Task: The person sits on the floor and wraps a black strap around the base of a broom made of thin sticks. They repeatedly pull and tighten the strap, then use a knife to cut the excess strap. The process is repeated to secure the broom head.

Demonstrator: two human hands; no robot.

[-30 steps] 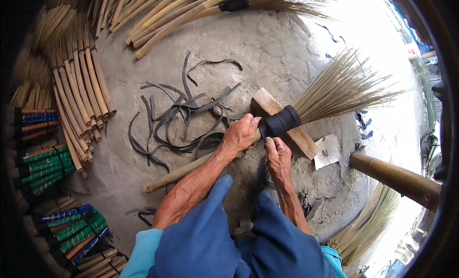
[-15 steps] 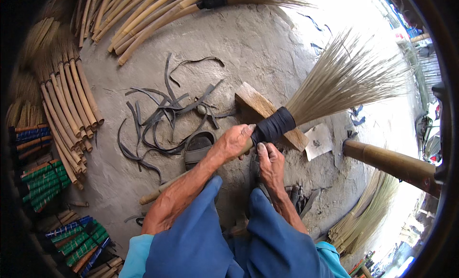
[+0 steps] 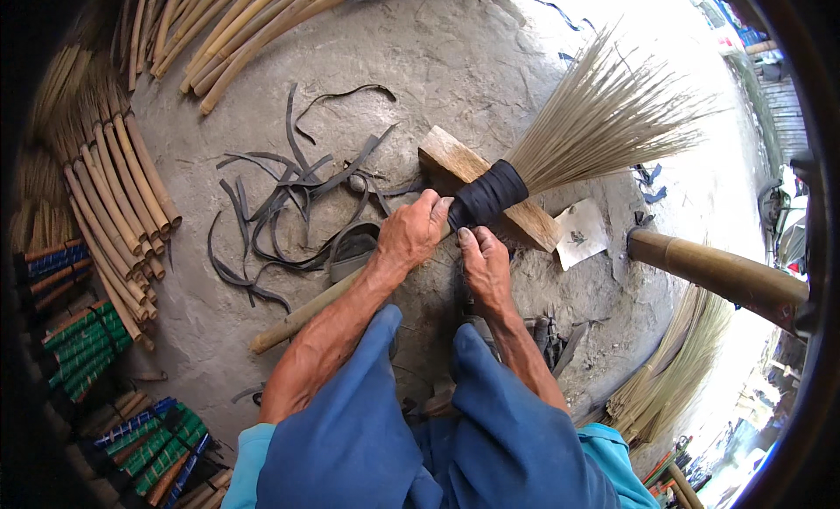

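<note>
A broom lies slantwise before me, its pale bristles (image 3: 608, 115) fanned out to the upper right. Black rubber strip (image 3: 490, 194) is wound round its neck. My left hand (image 3: 413, 231) is closed round the bamboo handle (image 3: 302, 320) just below the winding. Thumb and fingers of my right hand (image 3: 486, 262) are pinched together at the winding's lower edge, on what looks like the strip's end; the pinched part is mostly hidden. Beneath the wound neck is a wooden block (image 3: 453, 154).
Loose black strips (image 3: 293, 194) are heaped on the floor beside a dark sandal (image 3: 352, 247). Bundled brooms with bamboo handles (image 3: 131, 185) line the left side. A thick bamboo pole (image 3: 717, 262) and a bristle bundle (image 3: 674, 369) are at the right.
The broom and both hands have shifted slightly left and up in the view, as has much of the floor. My right hand has turned a little, still pinching at the winding's edge.
</note>
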